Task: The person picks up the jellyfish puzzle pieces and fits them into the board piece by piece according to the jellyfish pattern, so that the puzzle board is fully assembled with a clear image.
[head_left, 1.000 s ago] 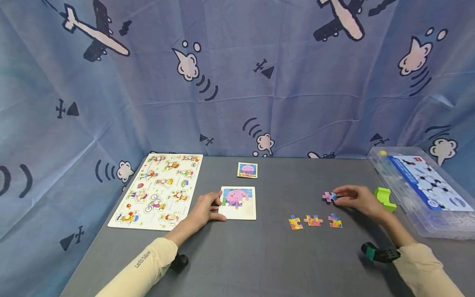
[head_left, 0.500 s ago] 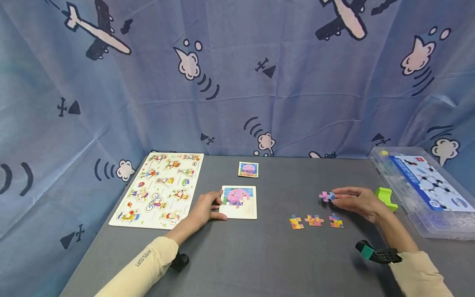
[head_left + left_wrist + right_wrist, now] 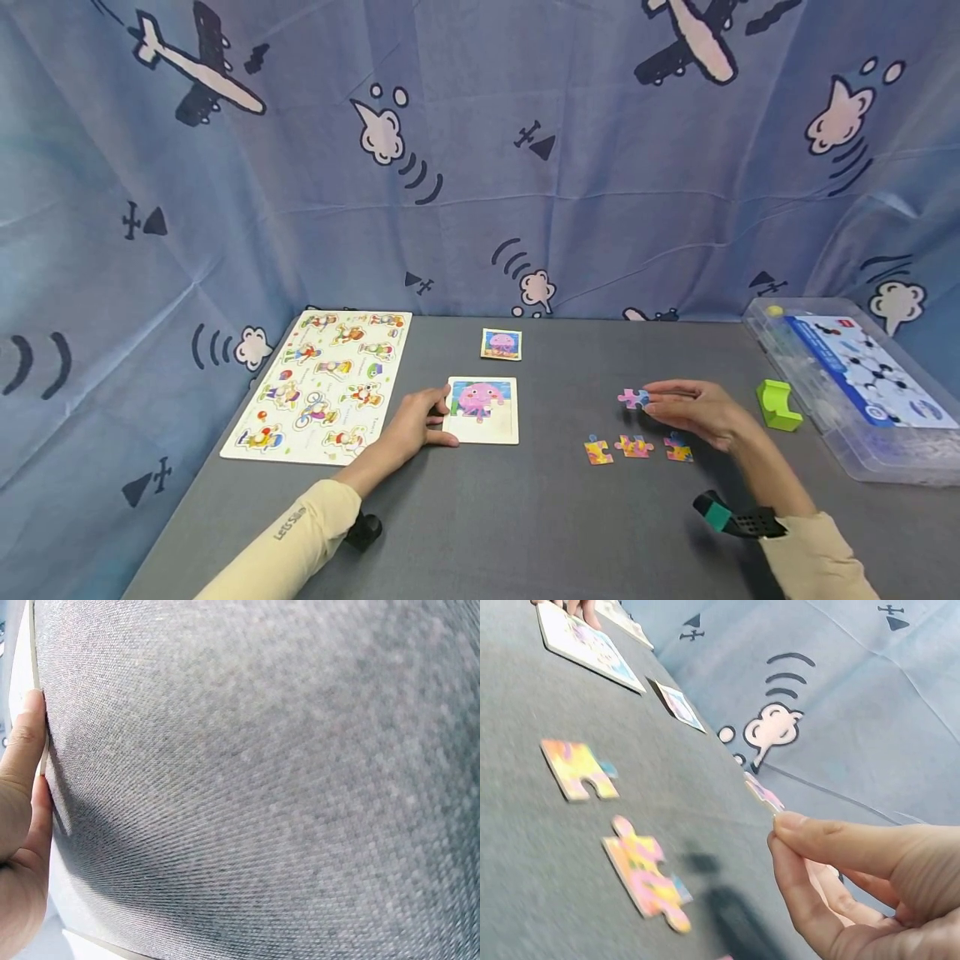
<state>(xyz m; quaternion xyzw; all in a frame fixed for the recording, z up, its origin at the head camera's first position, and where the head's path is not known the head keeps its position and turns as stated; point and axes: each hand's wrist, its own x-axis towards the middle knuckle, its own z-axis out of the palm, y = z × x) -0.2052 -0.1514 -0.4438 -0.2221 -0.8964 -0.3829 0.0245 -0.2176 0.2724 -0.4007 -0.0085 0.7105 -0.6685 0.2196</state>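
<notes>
My right hand pinches a pink and blue jigsaw piece between thumb and fingertips, above the table; the right wrist view shows the piece nearly edge-on. Below it lie a yellow piece, a yellow and pink piece and another yellow one, partly overlapped by the hand in the head view. My left hand holds the left edge of a square white puzzle tray, with the thumb at its near corner. Joined pieces of a pink octopus picture fill the tray's upper part.
Behind the tray lies a small octopus picture card. A large white board of colourful figures is at the left. On the right are a green curved block and a clear plastic case. A patterned curtain hangs behind the table.
My right hand has moved left with the pink and blue piece, away from the green block. The left hand and the tray stay in place.
</notes>
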